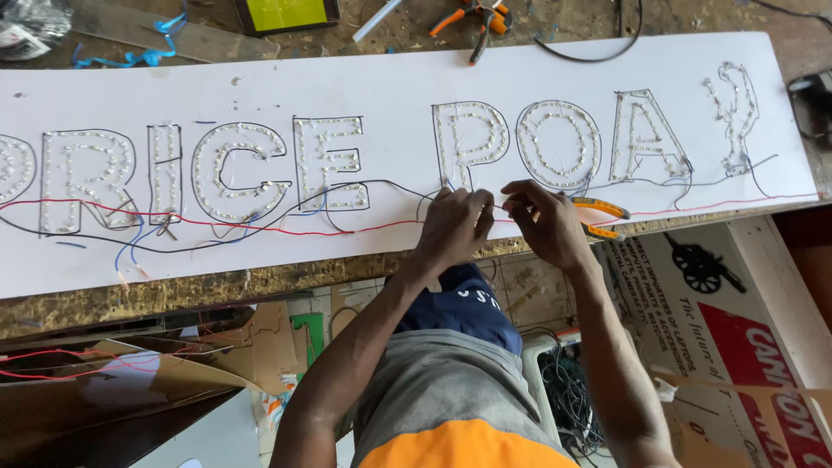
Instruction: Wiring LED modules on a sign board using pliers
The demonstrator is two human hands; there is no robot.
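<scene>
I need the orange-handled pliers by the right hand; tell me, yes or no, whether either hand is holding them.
No: the orange-handled pliers lie on the white board beside the right hand, while both it and the left hand pinch a thin wire.

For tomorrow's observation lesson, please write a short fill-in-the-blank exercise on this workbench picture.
1. The letters on the board are outlined with small ____.
2. Both hands, left hand and right hand, pinch a thin ____ between them.
3. The pliers beside the right hand have ____ handles.
4. The board's colour is ____.

Missing words: lights; wire; yellow; white
</scene>
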